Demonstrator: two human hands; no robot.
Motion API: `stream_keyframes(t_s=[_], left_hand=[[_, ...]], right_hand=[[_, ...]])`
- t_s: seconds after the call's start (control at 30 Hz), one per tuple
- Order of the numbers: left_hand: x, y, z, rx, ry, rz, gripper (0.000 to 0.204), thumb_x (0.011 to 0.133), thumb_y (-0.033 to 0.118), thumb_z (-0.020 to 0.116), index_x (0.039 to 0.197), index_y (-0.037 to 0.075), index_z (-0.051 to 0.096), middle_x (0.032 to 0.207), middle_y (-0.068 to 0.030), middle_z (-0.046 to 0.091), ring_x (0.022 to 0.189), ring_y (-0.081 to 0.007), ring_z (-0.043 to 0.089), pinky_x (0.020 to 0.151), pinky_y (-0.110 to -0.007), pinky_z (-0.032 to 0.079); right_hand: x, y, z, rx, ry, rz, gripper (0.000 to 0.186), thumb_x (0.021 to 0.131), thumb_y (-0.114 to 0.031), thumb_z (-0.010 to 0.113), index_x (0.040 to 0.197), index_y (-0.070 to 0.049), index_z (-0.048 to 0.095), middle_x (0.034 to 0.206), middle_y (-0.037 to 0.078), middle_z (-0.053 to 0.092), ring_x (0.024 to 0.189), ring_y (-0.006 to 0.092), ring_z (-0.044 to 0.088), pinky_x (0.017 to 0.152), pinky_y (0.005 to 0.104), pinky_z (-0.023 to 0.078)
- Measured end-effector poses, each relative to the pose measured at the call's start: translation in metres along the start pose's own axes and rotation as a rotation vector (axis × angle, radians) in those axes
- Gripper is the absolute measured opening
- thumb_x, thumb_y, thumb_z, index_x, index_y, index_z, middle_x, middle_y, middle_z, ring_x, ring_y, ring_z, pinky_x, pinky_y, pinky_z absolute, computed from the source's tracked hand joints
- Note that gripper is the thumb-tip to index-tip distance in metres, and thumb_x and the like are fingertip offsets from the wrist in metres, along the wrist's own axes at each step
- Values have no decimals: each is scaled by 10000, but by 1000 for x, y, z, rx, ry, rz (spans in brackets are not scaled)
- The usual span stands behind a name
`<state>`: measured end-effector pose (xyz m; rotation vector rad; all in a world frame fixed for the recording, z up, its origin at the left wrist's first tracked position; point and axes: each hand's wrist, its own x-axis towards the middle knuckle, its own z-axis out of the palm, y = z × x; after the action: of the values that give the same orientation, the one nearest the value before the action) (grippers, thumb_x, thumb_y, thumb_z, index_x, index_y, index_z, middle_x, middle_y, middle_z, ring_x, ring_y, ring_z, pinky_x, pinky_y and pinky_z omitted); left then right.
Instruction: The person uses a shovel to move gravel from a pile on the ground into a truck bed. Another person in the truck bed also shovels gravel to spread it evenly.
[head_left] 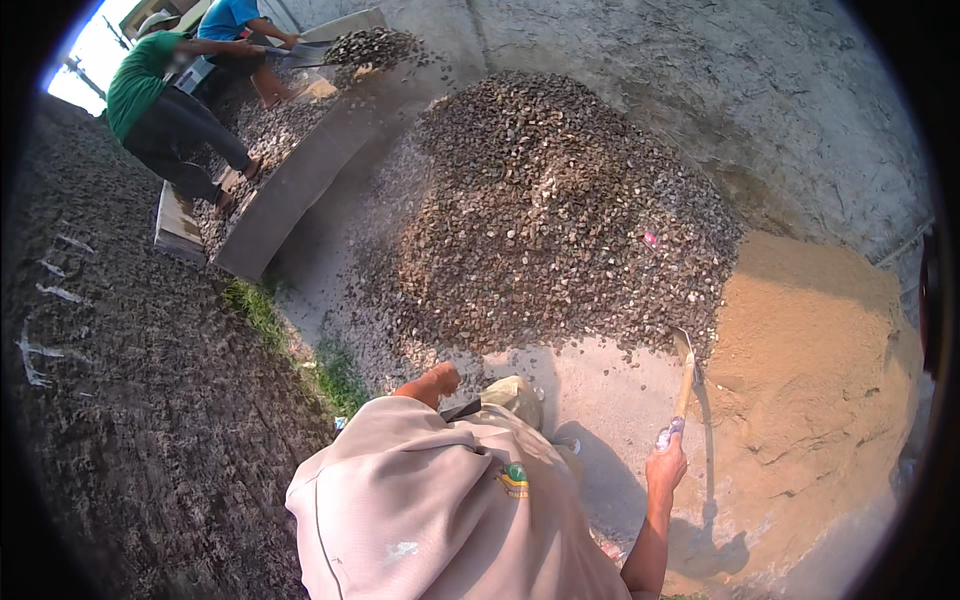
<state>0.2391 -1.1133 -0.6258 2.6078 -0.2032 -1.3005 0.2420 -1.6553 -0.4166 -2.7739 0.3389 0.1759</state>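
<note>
Shovelling looked to be the step in hand in the head view. The right hand (665, 468) had its fingers curled tight round the pale wooden shovel handle (685, 375). The handle ran up from the hand to where the big grey-brown heap of gravel (550, 210) met the tan pile of sand (810, 370). The blade itself could not be made out there.

The left hand (437, 380) seemed to be the bare shape showing above the beige shirt (430, 500). Whether its fingers were open or closed on anything could not be told.

By my judgement, a next scoop would call for that second hand lower on the handle and a push into the loose foot of the heap.

Pale concrete ground (600, 390) lay between the person and the piles, with stray stones scattered on it. A rough grey wall (750, 90) backed the heap.

Well apart at the upper left, a person in a green shirt (150, 85) and another in a blue shirt (230, 18) worked gravel on a long grey slab (300, 180). A strip of grass (262, 312) and dark soil (130, 400) lay to the left. Nothing stood between the shovel and the heap.
</note>
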Motion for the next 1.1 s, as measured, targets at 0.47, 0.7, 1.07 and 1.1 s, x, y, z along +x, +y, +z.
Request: stream_keyframes(t_s=[0.47, 0.7, 1.07, 1.1], left_hand=[[-90, -4, 54, -1239, 430, 3, 212, 759, 171, 530, 850, 2, 621, 767, -97, 632, 679, -208, 642, 566, -322, 520], [-165, -87, 74, -1506, 483, -123, 324, 854, 352, 544, 816, 36, 603, 764, -57, 636, 713, -149, 627, 582, -322, 496], [-254, -170, 379, -1515, 411, -785, 205, 775, 209, 603, 619, 78, 578, 586, -23, 574, 528, -163, 568, 454, -331, 427], [-253, -160, 379, -1621, 437, -769, 200, 782, 185, 588, 628, 60, 564, 590, -39, 566, 525, -163, 564, 443, -329, 423]], right_hand=[[49, -70, 26, -4, 152, -113, 204, 709, -84, 599, 878, 18, 545, 779, 208, 604, 756, 392, 586, 664, 444, 442], [-68, -160, -52, 13, 67, -233, 232, 707, -53, 631, 910, 40, 568, 786, 198, 612, 736, 311, 614, 667, 385, 457], [-137, -315, 32, -217, -176, -472, 255, 718, -160, 677, 910, -47, 552, 786, 236, 600, 790, 408, 582, 641, 449, 446], [-126, -315, 26, -168, -188, -498, 265, 716, -168, 684, 889, -24, 544, 801, 237, 604, 784, 400, 593, 634, 447, 445]])
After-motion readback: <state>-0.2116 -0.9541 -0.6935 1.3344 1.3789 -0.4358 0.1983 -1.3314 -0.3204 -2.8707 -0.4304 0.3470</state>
